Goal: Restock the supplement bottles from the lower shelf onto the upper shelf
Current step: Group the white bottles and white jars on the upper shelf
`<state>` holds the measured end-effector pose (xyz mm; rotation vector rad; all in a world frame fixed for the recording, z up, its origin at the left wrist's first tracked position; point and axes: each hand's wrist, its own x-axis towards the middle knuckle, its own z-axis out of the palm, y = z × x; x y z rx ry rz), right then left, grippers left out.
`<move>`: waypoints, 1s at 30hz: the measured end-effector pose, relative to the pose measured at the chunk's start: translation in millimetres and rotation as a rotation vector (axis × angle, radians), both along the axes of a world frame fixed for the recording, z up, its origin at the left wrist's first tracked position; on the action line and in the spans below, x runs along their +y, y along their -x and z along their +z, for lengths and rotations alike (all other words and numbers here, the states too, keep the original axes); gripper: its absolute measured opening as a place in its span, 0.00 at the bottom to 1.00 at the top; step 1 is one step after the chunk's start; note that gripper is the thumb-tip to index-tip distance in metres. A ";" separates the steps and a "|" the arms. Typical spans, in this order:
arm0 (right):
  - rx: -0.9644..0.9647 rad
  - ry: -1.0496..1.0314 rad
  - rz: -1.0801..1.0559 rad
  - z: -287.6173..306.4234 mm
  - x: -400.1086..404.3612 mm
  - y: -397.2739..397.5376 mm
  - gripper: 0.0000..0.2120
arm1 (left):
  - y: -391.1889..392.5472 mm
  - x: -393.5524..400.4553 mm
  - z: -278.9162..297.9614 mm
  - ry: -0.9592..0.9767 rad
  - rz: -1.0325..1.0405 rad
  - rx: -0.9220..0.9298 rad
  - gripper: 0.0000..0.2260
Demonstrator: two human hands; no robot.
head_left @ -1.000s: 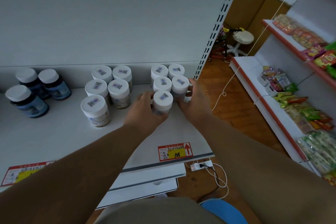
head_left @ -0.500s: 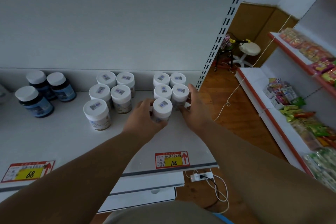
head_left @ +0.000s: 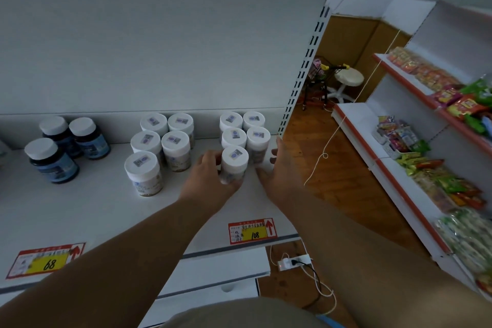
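Right hand [head_left: 277, 168] fingertips hidden (behind bottles [head_left: 257, 141])

Stool [head_left: 348, 78], perhaps snack packets [head_left: 450, 96] rightward.

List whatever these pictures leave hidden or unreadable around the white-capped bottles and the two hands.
Head view only:
- Label of the front white-capped supplement bottle: covered by the left hand gripping it.
- Right hand fingertips: behind the right-column bottle; grip unclear.
- Red-and-yellow price tag: only "108" readable, small print blurred.
- Lower shelf: mostly hidden by arms and the upper shelf edge.
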<state>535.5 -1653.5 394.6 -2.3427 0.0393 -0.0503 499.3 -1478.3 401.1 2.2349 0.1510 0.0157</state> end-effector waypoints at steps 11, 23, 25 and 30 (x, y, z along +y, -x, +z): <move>-0.055 0.088 -0.120 17.5 34.5 63.2 0.33 | 16.1 29.9 15.0 -0.025 -0.171 -0.012 0.22; 0.030 0.158 -0.040 17.9 32.3 53.0 0.23 | 18.5 24.5 11.0 0.155 -0.057 0.133 0.18; 0.036 0.163 0.009 15.2 28.7 46.7 0.22 | 19.1 21.6 9.4 0.157 -0.034 0.137 0.18; 0.034 0.110 0.109 9.7 26.1 37.9 0.20 | 21.4 15.2 8.5 0.152 0.018 0.138 0.19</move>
